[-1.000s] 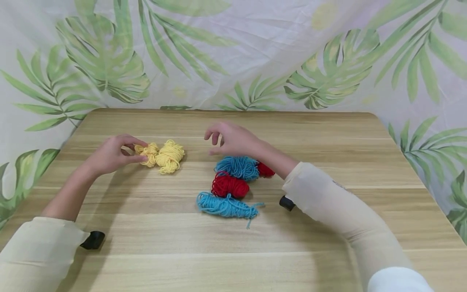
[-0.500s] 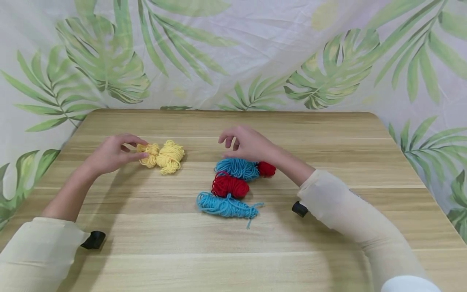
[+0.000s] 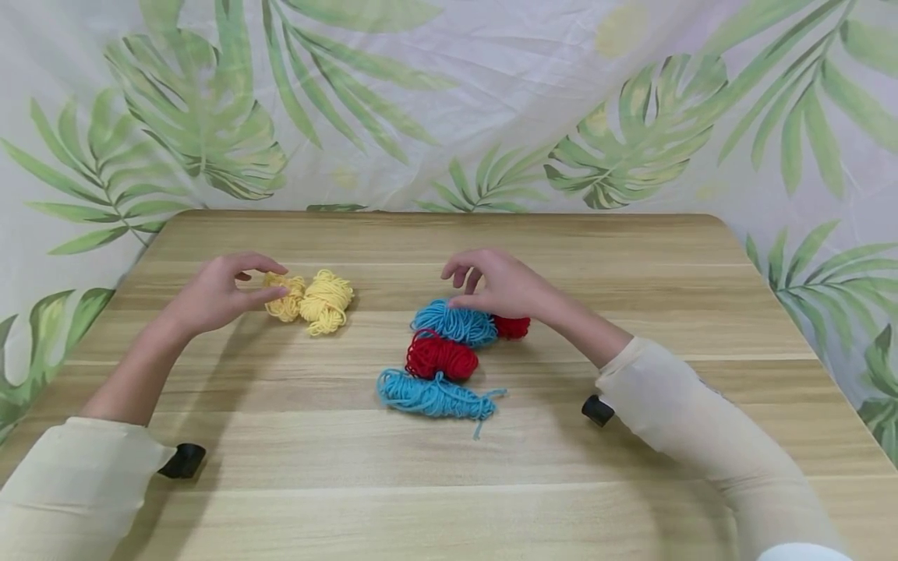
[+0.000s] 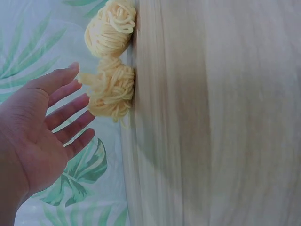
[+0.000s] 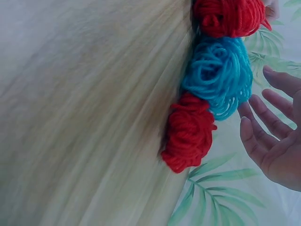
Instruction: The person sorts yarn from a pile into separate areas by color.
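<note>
Left hand (image 3: 210, 292) is hanging with fingers loosely spread beside two yellow yarn bundles (image 3: 327, 304), which are sitting toward the far left corner of the bench (image 3: 316, 506). Right hand (image 3: 501, 284) is hovering half-open over the farther blue yarn bundle (image 3: 452, 321), and it's now sitting nearer the right edge than a second ago.

On the left of the table (image 3: 316, 467), the outer ball (image 3: 284, 298) and inner ball (image 3: 327, 302) of yarn sit side by side, left hand (image 3: 213, 294) just left of them. Across to the middle: front skein (image 3: 435, 396) nearest, middle ball (image 3: 443, 358) right behind it, back ball (image 3: 454, 323) behind that, end ball (image 3: 511, 327) at its right, right hand (image 3: 500, 284) above! And behind the table, the curtain (image 3: 435, 93).
</note>
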`<state>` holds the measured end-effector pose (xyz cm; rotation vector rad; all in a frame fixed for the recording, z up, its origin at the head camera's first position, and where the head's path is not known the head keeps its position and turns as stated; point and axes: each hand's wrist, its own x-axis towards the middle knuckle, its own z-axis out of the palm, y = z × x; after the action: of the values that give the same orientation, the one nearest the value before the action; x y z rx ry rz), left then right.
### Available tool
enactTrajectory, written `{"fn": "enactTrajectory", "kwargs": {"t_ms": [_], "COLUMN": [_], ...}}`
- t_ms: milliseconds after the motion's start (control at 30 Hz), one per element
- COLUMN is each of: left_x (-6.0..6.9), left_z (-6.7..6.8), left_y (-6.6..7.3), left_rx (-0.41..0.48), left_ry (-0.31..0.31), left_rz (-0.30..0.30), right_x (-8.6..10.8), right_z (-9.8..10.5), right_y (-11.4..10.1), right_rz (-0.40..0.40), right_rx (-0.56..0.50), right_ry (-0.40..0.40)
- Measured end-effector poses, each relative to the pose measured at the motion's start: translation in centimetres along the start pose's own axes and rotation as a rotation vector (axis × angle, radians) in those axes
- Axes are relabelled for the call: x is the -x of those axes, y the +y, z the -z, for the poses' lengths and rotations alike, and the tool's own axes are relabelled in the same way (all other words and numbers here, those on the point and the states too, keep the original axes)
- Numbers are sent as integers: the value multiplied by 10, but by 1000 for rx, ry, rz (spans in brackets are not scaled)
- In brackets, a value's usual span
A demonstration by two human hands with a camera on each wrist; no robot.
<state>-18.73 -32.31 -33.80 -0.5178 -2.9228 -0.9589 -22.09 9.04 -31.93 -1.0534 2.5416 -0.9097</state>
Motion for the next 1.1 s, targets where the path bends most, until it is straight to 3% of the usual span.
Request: {"fn": "enactTrajectory", "kwargs": {"t_ms": [133,500,800,900,1100], "left_x": [-2,-10,-16,-16,-21], "left_z": [-1,-6,-15,-17,-20], "left_y": [7,29,45,51,56], "left_rx": [-1,-3,6,19,12], "left_ry": [4,9,4,-1,15], "left_rz": [12,-43,-115,-114,-187], "right_x": [4,15,18,17,16], "right_z": [0,-2,-8,-12,-17], "right_y": [5,10,16,16,16], "right_rz": [4,-9,4,-2,-4], "right_rx": [-1,4,73,93,91], "right_ry": [4,5,-73,-77,-66]}}
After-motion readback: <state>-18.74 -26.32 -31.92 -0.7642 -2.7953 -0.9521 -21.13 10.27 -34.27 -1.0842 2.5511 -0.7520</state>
